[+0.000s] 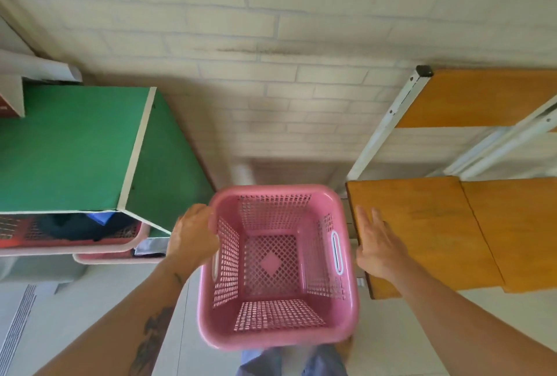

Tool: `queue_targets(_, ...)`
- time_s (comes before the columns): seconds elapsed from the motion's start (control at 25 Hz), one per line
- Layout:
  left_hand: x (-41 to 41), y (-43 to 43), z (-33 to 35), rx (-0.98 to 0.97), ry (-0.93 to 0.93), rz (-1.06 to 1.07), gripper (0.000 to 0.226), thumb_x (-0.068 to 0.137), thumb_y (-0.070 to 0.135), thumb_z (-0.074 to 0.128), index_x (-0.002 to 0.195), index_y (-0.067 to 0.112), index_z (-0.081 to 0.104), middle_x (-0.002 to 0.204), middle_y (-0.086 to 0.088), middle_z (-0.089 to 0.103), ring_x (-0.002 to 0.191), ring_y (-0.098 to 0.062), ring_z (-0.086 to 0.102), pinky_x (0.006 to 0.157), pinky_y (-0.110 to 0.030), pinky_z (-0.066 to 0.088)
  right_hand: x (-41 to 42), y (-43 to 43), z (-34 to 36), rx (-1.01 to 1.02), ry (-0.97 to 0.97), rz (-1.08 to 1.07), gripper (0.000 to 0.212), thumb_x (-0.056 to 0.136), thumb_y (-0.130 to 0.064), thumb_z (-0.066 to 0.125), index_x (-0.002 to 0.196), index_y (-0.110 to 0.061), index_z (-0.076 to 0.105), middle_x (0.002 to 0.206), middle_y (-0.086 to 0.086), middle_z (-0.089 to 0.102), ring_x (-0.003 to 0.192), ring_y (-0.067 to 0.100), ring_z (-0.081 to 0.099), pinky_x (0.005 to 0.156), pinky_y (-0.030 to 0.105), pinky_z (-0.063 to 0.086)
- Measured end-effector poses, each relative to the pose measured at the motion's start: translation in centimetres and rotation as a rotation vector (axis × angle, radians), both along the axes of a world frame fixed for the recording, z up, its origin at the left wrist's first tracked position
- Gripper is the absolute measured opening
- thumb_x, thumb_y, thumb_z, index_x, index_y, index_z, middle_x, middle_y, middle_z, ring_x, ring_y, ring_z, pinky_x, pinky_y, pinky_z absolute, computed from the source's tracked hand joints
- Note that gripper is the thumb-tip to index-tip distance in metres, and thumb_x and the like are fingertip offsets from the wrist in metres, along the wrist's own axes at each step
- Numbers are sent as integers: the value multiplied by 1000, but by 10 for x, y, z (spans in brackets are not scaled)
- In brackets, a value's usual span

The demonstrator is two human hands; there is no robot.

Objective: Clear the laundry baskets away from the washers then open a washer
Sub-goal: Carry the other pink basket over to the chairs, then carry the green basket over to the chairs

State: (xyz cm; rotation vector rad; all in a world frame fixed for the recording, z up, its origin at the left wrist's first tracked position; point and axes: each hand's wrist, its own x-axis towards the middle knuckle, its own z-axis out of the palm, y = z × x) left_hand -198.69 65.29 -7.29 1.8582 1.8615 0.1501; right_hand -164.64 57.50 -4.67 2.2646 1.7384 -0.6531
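Observation:
An empty pink laundry basket with perforated walls sits low in the middle, between a green cabinet and a wooden shelf. My left hand grips the basket's left rim, fingers curled over the edge. My right hand hovers just right of the basket, fingers spread, holding nothing and over the shelf's edge. No washer is visible in this view.
A green cabinet stands at left, with red-pink baskets holding dark clothes under it. A white metal rack with orange wooden shelves stands at right. A pale brick wall is ahead. Tiled floor lies below.

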Motion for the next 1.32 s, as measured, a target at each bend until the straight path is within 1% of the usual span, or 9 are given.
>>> queue_targets(0.2,31,0,50,-74,-149,28,44,79,8,53,116,28,63,119,5,61,99,-19,61,85,-38,56,17,-22,50,90,62,-84,84,86,-17,60,152,-20,10,154,6,21,130,26,40,97,37,48)
queue_targets(0.36,94,-4,95,-18,-218,-168,44,80,7,52,118,27,63,117,3,65,93,-16,65,76,-34,58,45,-57,88,175,129,-140,65,91,-22,50,150,-17,24,154,2,30,137,22,35,106,38,40)
queue_targets(0.48,165,-18,129,21,-245,-343,49,79,5,51,125,20,61,125,1,64,110,-19,61,97,-35,50,81,-103,122,265,162,-258,59,91,-28,48,147,-18,32,153,0,33,137,21,37,107,40,39)
queue_targets(0.6,250,-52,164,34,-313,-473,47,81,6,49,124,22,61,126,1,63,108,-15,60,96,-32,50,129,-166,155,374,179,-378,56,88,-32,45,143,-22,38,148,-4,37,131,20,42,104,40,41)
queue_targets(0.72,340,-115,195,104,-329,-657,41,86,10,47,122,23,62,126,2,62,113,-16,58,98,-29,47,185,-252,184,469,158,-501,56,87,-34,44,142,-22,40,146,-3,41,129,21,44,104,42,41)
queue_targets(0.8,398,-165,213,115,-354,-768,39,86,12,46,120,24,62,123,4,62,110,-13,57,93,-25,46,224,-315,197,534,123,-582,54,89,-35,46,140,-22,41,144,-4,42,128,21,44,104,41,41)
queue_targets(1.08,581,-354,251,80,-432,-1102,34,90,17,51,121,25,61,122,4,62,110,-14,59,91,-31,50,333,-537,234,639,-12,-850,56,86,-41,50,139,-23,42,143,-6,41,129,19,44,106,39,39)
queue_targets(1.2,652,-425,266,72,-446,-1237,33,88,17,52,118,26,62,115,6,64,104,-15,61,90,-32,51,369,-623,249,678,-65,-984,56,87,-41,51,139,-23,43,143,-5,42,128,20,45,106,39,39)
queue_targets(1.32,728,-495,279,96,-516,-1358,32,85,10,56,112,20,67,111,-1,68,96,-15,62,94,-29,48,404,-702,256,724,-148,-1124,54,87,-38,53,138,-22,45,142,-4,43,129,21,45,108,39,37)
